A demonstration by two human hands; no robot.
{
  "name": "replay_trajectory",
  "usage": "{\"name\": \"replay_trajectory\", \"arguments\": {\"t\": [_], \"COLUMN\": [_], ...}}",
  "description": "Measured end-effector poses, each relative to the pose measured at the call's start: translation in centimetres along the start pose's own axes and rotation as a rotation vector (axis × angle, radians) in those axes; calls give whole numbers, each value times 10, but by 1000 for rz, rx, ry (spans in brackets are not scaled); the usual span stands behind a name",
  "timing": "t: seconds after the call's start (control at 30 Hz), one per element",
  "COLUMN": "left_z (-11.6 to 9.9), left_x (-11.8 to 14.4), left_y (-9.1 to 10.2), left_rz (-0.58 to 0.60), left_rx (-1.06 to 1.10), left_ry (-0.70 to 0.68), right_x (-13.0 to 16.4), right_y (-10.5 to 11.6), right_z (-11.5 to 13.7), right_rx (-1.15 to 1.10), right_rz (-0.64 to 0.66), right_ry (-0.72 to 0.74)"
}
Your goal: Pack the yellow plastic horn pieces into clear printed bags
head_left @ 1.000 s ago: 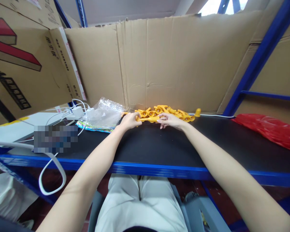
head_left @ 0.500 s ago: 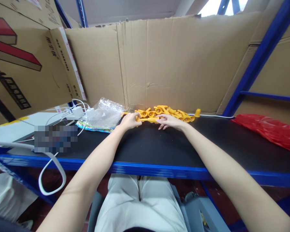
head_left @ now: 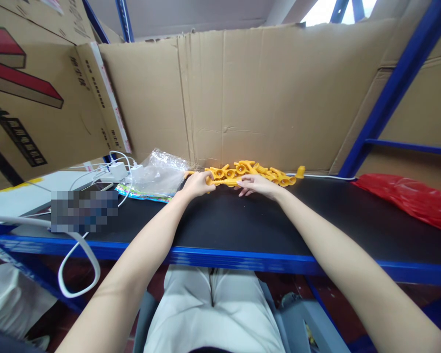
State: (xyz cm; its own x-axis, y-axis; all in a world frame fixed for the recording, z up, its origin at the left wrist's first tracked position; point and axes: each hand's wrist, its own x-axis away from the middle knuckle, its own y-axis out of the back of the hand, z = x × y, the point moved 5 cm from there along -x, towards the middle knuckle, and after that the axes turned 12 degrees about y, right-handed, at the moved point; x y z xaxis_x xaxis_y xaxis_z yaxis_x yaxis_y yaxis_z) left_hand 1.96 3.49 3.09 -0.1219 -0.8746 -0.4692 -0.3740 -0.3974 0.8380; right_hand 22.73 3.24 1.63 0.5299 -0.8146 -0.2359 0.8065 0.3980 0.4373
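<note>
Left fingers pinch yellow piece; right fingers half-curled

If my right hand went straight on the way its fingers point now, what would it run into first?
Most likely the yellow piece in your left hand; your right hand is at its right end, though whether they touch is hard to tell.

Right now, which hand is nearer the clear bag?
Left. The left hand is beside the clear bag's right edge; the right hand is farther right, by the yellow pieces.
</note>
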Motion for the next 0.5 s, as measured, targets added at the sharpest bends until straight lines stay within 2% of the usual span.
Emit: {"name": "replay_trajectory", "arguments": {"t": [0.5], "left_z": [-2], "left_x": [2], "left_y": [1], "left_rz": [1], "left_rx": [-8], "left_ry": [-19], "right_x": [-4], "right_y": [-6], "right_z": [-4], "right_rx": [-40], "right_rz": [-77], "right_ry": [-39]}}
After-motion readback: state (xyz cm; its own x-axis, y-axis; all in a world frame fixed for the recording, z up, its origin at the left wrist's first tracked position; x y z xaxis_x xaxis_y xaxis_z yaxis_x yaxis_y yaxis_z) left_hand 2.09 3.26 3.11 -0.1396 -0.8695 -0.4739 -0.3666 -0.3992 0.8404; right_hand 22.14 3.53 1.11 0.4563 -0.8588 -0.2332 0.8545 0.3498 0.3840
